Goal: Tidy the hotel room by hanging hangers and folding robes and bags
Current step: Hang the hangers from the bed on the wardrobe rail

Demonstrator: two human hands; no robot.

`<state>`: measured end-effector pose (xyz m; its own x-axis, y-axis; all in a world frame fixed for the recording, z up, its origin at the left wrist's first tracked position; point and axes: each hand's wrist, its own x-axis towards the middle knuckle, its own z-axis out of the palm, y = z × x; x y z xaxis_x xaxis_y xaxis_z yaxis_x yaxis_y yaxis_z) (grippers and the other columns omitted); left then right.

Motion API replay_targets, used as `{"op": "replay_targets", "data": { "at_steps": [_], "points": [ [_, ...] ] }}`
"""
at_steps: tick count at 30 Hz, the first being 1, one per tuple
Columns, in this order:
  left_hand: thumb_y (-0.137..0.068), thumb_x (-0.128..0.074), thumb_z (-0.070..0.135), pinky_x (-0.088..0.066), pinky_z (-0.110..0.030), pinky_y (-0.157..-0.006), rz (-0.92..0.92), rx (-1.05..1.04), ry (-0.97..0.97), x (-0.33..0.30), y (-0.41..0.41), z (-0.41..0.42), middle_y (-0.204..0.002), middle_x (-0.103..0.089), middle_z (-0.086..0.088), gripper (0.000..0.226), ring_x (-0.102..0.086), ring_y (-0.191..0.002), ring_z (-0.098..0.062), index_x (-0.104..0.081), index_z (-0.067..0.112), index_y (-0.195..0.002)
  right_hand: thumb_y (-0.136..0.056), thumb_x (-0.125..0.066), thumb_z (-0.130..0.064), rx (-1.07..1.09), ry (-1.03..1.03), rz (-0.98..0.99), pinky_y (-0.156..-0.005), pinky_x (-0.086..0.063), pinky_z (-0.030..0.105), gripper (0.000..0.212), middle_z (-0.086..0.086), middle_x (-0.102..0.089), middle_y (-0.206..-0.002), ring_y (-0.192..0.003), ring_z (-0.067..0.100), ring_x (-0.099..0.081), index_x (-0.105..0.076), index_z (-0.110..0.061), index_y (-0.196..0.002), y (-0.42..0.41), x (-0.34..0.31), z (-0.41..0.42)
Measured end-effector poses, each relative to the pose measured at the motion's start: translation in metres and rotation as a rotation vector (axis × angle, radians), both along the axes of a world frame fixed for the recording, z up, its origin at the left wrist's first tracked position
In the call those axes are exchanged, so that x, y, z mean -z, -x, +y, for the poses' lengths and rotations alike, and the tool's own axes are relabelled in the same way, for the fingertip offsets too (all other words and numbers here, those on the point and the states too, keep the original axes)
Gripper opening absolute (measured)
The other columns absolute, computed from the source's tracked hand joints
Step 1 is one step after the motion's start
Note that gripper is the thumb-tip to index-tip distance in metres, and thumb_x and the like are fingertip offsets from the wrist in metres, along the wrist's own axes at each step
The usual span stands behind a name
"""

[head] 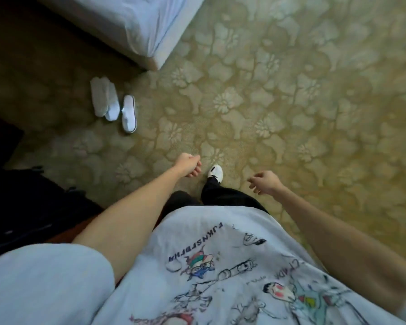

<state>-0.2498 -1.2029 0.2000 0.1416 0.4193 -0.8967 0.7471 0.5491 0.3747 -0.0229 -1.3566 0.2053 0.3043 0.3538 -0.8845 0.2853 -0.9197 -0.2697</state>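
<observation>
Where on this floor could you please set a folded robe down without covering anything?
The widest bare carpet lies right of the bed corner, ahead of the right hand. A smaller patch sits between the slippers and the left hand. It is crowded at the left: slippers by the bed, dark bags lower down.

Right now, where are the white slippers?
In the head view, the white slippers lie on the patterned carpet at upper left, just below the corner of the bed.
</observation>
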Motion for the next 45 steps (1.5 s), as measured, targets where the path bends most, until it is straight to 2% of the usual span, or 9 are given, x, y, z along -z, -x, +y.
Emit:
{"op": "replay_targets", "data": {
  "at_steps": [8, 14, 17, 20, 25, 28, 30, 35, 45],
  "points": [
    [-0.1, -0.051, 0.018, -0.044, -0.022, -0.045, 0.049, 0.223, -0.074, 0.001, -0.049, 0.124, -0.069, -0.067, -0.006, 0.027, -0.058, -0.051, -0.016, -0.067, 0.007, -0.081, -0.099, -0.058, -0.025, 0.062, -0.136, 0.064, -0.059, -0.052, 0.024, 0.021, 0.004, -0.072, -0.087, -0.066, 0.013, -0.063, -0.071, -0.008, -0.102, -0.047, 0.001, 0.139],
    [-0.101, -0.052, 0.019, -0.049, -0.024, -0.054, 0.169, 0.191, -0.077, 0.015, -0.051, 0.239, -0.079, -0.07, -0.009, 0.025, -0.062, -0.059, -0.018, -0.069, 0.009, -0.085, -0.096, -0.058, -0.024, -0.062, -0.248, 0.128, -0.062, -0.055, 0.026, 0.017, 0.003, -0.074, -0.084, -0.067, 0.014, -0.066, -0.069, -0.017, -0.085, -0.08, -0.001, 0.317],
    [-0.1, -0.052, 0.017, -0.049, -0.022, -0.052, 0.19, 0.16, -0.055, 0.017, -0.07, 0.312, -0.073, -0.068, -0.007, 0.025, -0.061, -0.058, -0.018, -0.067, 0.009, -0.082, -0.095, -0.057, -0.022, -0.078, -0.253, 0.129, -0.053, -0.05, 0.02, 0.017, 0.005, -0.074, -0.085, -0.063, 0.013, -0.065, -0.071, -0.012, -0.091, -0.109, 0.001, 0.405],
    [-0.099, -0.052, 0.015, -0.044, -0.021, -0.048, 0.207, 0.114, -0.028, 0.009, -0.102, 0.386, -0.07, -0.065, -0.007, 0.024, -0.058, -0.055, -0.017, -0.064, 0.008, -0.08, -0.095, -0.056, -0.022, -0.115, -0.183, 0.096, -0.058, -0.056, 0.025, 0.022, 0.006, -0.076, -0.09, -0.068, 0.015, -0.067, -0.073, -0.008, -0.096, -0.147, -0.008, 0.474],
    [-0.096, -0.055, 0.013, -0.042, -0.019, -0.042, 0.147, 0.096, -0.028, -0.005, -0.206, 0.511, -0.067, -0.065, -0.007, 0.019, -0.057, -0.05, -0.016, -0.066, 0.006, -0.082, -0.093, -0.061, -0.027, -0.187, -0.126, -0.027, -0.077, -0.058, 0.035, 0.022, 0.004, -0.075, -0.094, -0.082, 0.018, -0.068, -0.075, -0.011, -0.099, -0.238, -0.022, 0.562],
    [-0.096, -0.055, 0.016, -0.044, -0.021, -0.045, 0.07, 0.144, -0.02, -0.015, -0.284, 0.578, -0.068, -0.066, -0.006, 0.019, -0.059, -0.051, -0.016, -0.068, 0.005, -0.086, -0.091, -0.06, -0.027, -0.178, -0.127, -0.088, -0.077, -0.058, 0.037, 0.022, 0.004, -0.075, -0.088, -0.082, 0.021, -0.07, -0.075, -0.011, -0.092, -0.3, -0.034, 0.606],
    [-0.097, -0.056, 0.018, -0.047, -0.024, -0.051, 0.013, 0.2, -0.028, -0.02, -0.337, 0.625, -0.073, -0.069, -0.006, 0.021, -0.062, -0.058, -0.017, -0.07, 0.005, -0.09, -0.091, -0.058, -0.024, -0.1, -0.137, -0.12, -0.074, -0.059, 0.038, 0.021, 0.003, -0.074, -0.081, -0.076, 0.021, -0.07, -0.075, -0.013, -0.088, -0.344, -0.037, 0.634],
    [-0.103, -0.052, 0.024, -0.05, -0.024, -0.061, -0.056, 0.357, -0.096, -0.019, -0.457, 0.738, -0.083, -0.071, -0.005, 0.024, -0.065, -0.067, -0.016, -0.069, 0.01, -0.094, -0.096, -0.057, -0.022, -0.037, -0.068, -0.094, -0.053, -0.049, 0.019, 0.018, 0.0, -0.073, -0.082, -0.065, 0.011, -0.066, -0.072, -0.013, -0.093, -0.449, -0.025, 0.699],
    [-0.094, -0.054, 0.013, -0.047, -0.023, -0.05, 0.104, 0.212, -0.089, -0.022, -0.585, 0.942, -0.069, -0.068, -0.007, 0.022, -0.059, -0.054, -0.018, -0.07, 0.005, -0.082, -0.098, -0.057, -0.024, -0.108, -0.229, -0.06, -0.078, -0.06, 0.034, 0.018, -0.001, -0.072, -0.084, -0.078, 0.015, -0.068, -0.071, -0.013, -0.095, -0.625, -0.044, 0.964]
  ]
}}
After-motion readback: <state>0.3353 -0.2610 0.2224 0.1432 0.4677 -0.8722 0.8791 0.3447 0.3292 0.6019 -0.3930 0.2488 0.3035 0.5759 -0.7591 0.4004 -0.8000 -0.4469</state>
